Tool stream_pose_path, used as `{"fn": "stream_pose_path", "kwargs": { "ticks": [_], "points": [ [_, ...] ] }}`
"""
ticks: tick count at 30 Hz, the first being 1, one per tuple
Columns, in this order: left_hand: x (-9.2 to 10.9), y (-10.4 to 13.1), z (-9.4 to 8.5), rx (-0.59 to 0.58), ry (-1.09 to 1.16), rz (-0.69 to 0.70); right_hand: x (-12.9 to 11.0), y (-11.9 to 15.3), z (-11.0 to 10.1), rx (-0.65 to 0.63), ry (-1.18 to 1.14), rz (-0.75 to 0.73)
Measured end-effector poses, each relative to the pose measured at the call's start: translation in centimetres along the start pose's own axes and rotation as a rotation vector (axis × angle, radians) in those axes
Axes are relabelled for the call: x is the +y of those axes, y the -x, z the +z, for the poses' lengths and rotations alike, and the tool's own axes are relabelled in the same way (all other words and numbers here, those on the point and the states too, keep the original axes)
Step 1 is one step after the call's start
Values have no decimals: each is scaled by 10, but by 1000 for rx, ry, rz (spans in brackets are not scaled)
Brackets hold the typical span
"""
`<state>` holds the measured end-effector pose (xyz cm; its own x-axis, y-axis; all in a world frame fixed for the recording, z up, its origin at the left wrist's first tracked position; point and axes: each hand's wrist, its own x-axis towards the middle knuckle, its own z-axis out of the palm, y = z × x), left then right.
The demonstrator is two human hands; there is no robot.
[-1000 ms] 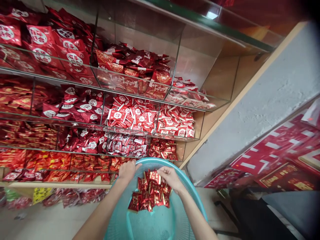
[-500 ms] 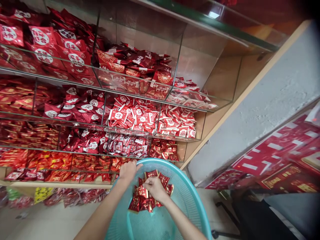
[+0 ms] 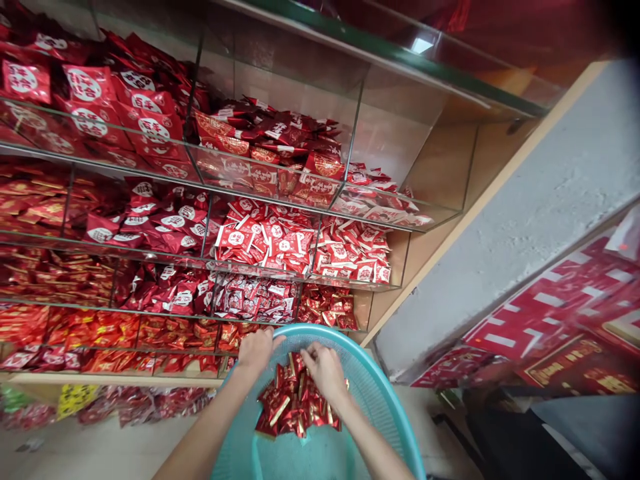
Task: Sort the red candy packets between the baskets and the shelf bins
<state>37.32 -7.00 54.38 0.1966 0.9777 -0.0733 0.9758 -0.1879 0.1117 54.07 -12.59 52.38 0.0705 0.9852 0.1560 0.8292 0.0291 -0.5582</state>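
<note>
A turquoise plastic basket (image 3: pixel 395 400) with mesh sides stands below me, against the shelf front. My left hand (image 3: pixel 257 350) is closed over its far left rim, thumb toward the inside. Inside lies a loose heap of small red-and-gold wrapped packets (image 3: pixel 287 403). Over the heap's far right side is my right hand (image 3: pixel 325 373), fingers bent down and drawn together at the packets. Whatever is between those fingertips is hidden.
Glass-divided shelves (image 3: pixel 280 200) hold many red packets in compartments. Bagged goods (image 3: pixel 135 403) lie beneath the lowest shelf. On the right are a grey wall (image 3: pixel 510 253), red printed packaging (image 3: pixel 545 307) and a dark chair (image 3: pixel 520 433).
My right hand has moved slightly right and farther from me, and the packets beneath lie differently, more spread out. My left hand stays on the rim. The view has tilted slightly.
</note>
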Motion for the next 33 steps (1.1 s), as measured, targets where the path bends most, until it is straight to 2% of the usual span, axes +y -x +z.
{"fn": "stream_pose_path", "kwargs": {
  "ticks": [4,7,10,15,19,23,33],
  "points": [
    [0,0,1,3,-20,7,18,-34,-39,114,109,75],
    [1,1,2,4,-23,10,34,-62,-58,31,324,247],
    [1,2,3,19,-29,5,47,-86,-61,-76,439,360],
    [2,3,4,33,-26,-1,55,-112,-48,-164,464,448],
    [4,4,1,26,-20,-22,53,-117,-44,-183,498,459],
    [4,5,0,4,2,-34,52,-112,-49,-167,531,405],
    [1,1,7,20,4,-14,44,-92,-93,-19,586,285]
  ]
}}
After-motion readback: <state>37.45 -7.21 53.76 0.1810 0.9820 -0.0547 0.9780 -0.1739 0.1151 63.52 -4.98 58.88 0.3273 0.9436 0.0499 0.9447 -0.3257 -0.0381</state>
